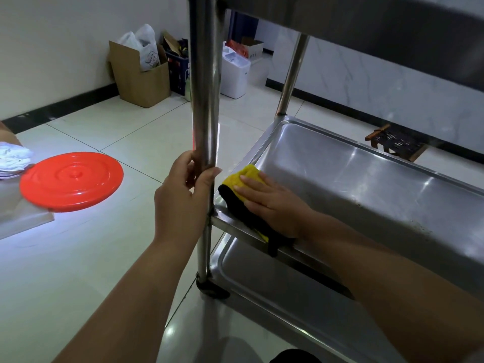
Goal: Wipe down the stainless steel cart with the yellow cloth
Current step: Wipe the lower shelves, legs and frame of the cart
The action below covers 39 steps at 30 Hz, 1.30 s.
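The stainless steel cart (366,179) fills the right half of the head view, with a middle tray, a lower tray and upright posts. My left hand (180,195) is wrapped around the near corner post (205,100), just above the middle tray. My right hand (272,203) lies flat on the yellow cloth (243,178), pressing it onto the near left corner of the middle tray. The cloth has a black underside that hangs over the tray's front rim. Most of the cloth is hidden under my palm.
A red round lid (72,182) lies on a low surface at the left, beside white cloths (13,158). Cardboard boxes (141,74), bags and a white bin (234,72) stand against the far wall. A small dark stool (395,142) sits behind the cart. The cart's caster (212,289) rests on the tiled floor.
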Available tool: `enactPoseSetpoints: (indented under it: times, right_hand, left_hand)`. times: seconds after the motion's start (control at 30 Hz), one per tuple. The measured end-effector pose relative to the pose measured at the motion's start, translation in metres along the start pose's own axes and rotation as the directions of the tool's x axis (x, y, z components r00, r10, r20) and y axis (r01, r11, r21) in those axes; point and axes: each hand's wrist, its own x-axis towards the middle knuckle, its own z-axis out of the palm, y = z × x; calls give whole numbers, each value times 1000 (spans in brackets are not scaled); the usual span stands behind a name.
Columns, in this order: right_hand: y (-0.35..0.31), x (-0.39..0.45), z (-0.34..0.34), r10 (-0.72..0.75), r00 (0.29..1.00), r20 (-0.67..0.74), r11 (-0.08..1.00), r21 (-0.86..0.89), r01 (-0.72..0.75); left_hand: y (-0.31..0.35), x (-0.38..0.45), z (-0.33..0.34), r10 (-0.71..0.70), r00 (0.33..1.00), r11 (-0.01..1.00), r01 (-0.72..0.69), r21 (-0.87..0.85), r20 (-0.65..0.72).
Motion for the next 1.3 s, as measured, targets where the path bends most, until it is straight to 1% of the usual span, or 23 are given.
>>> enactPoseSetpoints:
  times: [0.1,0.17,0.23,0.27,0.33,0.4,0.43,0.5,0.53,0.63,0.7,0.77,0.87,0.93,1.07,1.13,1.2,1.3]
  right_hand:
    - [17,25,-7,30,1000,-10,996,-78,-30]
    - [36,48,-4,168,985,-45,983,-70,-171]
    - [47,64,-3,320,943,-95,946,-21,-324]
    - [45,68,-4,372,923,-97,927,-10,-375]
    - [33,67,-4,416,903,-108,909,14,-417]
    - [14,54,-6,386,916,-108,923,37,-384]
    - [6,46,-2,332,938,-102,943,29,-330]
    - [-8,25,7,172,980,-104,985,0,-173]
    - [-15,12,9,102,990,-96,995,13,-101]
    - [-27,-19,7,-5,999,-38,992,128,10]
    - [-26,-28,4,-55,997,-50,984,167,62]
    - [-16,-23,4,-19,998,-53,984,175,28]
    - [4,-1,8,145,988,-55,989,42,-143]
    - [10,11,10,209,975,-74,977,-21,-211]
    - [-13,10,15,299,950,-85,954,32,-298]
    - [-31,-1,13,292,956,-38,956,39,-290]
    - [-39,-15,10,227,974,0,973,29,-227]
    - [-36,-35,7,137,990,18,989,48,-138]
  left_hand:
    - [0,2,0,-11,1000,1000,11,8,7]
    - [0,3,-1,-17,1000,1000,17,6,17]
    - [-1,4,-1,-22,999,1000,23,-3,25]
    - [-1,5,-2,-26,999,1000,27,-6,27]
    - [-1,6,-3,-33,999,999,34,-8,30]
    - [0,5,-3,-33,999,999,34,-6,29]
    - [0,5,-3,-32,999,999,32,0,26]
    - [0,5,-2,-35,999,999,35,9,15]
    - [-1,5,-1,-37,999,999,37,16,4]
    - [-1,6,0,-22,1000,999,23,49,-20]
    - [1,5,-1,-18,1000,998,19,68,-14]
    - [0,6,-2,-18,1000,996,19,90,-6]
    - [-1,9,-3,-19,1000,992,18,128,1]
    - [0,10,-4,-29,1000,991,28,128,3]
    - [-2,10,-3,-38,999,995,37,94,3]
    - [-1,10,-3,-43,999,996,43,76,-1]
    - [-1,9,-3,-44,999,998,45,53,-17]
    - [2,7,-2,-62,997,998,63,19,-35]
